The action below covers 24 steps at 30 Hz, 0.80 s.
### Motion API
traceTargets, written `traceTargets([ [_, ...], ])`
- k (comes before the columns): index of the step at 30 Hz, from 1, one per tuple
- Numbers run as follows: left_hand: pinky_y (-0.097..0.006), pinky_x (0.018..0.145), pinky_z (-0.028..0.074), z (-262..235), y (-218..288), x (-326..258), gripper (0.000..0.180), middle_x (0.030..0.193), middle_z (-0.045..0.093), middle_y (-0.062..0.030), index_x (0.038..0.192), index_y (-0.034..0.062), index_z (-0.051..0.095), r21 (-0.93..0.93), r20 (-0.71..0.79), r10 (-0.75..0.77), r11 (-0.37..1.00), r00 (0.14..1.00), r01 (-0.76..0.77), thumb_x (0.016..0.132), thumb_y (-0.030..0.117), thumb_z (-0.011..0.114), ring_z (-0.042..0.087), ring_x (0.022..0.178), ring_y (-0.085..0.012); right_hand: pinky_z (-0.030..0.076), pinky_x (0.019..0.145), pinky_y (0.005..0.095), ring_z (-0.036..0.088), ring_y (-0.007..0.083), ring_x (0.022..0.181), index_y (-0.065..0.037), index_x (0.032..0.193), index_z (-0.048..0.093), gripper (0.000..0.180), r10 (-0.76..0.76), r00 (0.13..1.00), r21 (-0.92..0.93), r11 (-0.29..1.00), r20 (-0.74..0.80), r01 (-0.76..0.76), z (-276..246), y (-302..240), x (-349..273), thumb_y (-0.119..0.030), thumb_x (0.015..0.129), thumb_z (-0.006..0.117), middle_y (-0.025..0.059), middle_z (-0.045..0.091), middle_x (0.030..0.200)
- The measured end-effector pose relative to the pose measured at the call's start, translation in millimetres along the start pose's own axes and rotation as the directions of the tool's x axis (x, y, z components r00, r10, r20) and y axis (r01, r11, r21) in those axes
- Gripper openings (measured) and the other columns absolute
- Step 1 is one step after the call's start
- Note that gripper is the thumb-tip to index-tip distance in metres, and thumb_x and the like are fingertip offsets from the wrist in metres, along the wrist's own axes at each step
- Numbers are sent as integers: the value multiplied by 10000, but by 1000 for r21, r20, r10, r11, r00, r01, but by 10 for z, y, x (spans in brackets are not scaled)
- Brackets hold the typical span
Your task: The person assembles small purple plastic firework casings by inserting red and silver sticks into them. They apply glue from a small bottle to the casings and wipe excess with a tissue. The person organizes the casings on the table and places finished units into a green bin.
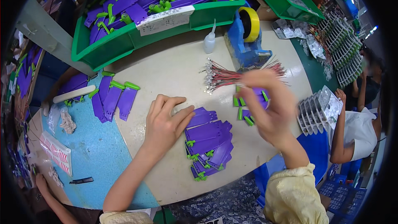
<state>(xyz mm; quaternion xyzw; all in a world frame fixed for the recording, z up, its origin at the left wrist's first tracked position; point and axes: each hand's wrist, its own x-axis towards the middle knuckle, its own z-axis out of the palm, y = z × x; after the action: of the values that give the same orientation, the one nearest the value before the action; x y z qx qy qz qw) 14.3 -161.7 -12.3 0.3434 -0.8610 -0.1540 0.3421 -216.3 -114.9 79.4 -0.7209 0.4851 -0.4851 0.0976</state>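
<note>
Purple plastic pieces with green clips lie on a cream surface with a light blue patch; green bin, blue tape holder, yellow roll, red-and-white wires.

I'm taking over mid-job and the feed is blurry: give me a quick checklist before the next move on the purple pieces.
1. Left hand rests on the purple stack: ok.
2. Stack neat: not ok, the pieces are fanned and overlapping.
3. Right hand holding anything: cannot tell, it is motion-blurred.
4. Wire bundle within reach, lying beside the right hand: ok.
5. Tape dispenser upright behind the wires: ok.
6. Green bin stocked with purple pieces: ok.
</note>
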Motion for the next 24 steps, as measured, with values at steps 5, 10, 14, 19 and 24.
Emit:
traceTargets([
  [5,-364,740,485,5,53,40,272,936,650,-76,993,35,736,-153,52,-94,983,994,101,734,70,815,571,838,-258,566,665,370,697,261,759,-47,1017,671,291,-181,981,-193,967,-64,166,-176,-788,-98,59,756,744,124,726,935],
  [10,-366,739,436,75,-62,91,241,868,594,-57,933,47,720,-193,-29,-44,981,999,37,731,135,820,547,845,-249,515,577,339,669,264,692,-23,929,699,213,8,996,-259,966,88,15,103,-424,-56,88,751,730,110,678,839],
  [14,-356,727,454,-15,-58,150,318,1064,599,-104,1013,64,729,-60,7,73,996,997,-73,716,108,831,564,859,-253,493,579,355,632,283,664,14,912,685,152,240,945,-165,964,220,-207,285,-42,-167,81,777,707,128,611,795],
  [19,-324,760,540,32,-108,35,584,1092,636,-145,1258,29,603,-287,108,-157,941,982,181,724,20,838,635,853,-221,507,691,432,648,340,771,43,830,660,58,362,829,-75,927,425,-366,484,188,14,0,815,696,161,620,830],
  [24,-323,791,557,76,-92,55,711,1054,670,-123,1330,30,519,-487,198,-222,823,955,293,706,9,858,656,895,-221,508,653,418,656,337,716,29,796,686,64,282,791,-31,948,543,-316,751,378,47,-7,757,721,177,654,792],
])
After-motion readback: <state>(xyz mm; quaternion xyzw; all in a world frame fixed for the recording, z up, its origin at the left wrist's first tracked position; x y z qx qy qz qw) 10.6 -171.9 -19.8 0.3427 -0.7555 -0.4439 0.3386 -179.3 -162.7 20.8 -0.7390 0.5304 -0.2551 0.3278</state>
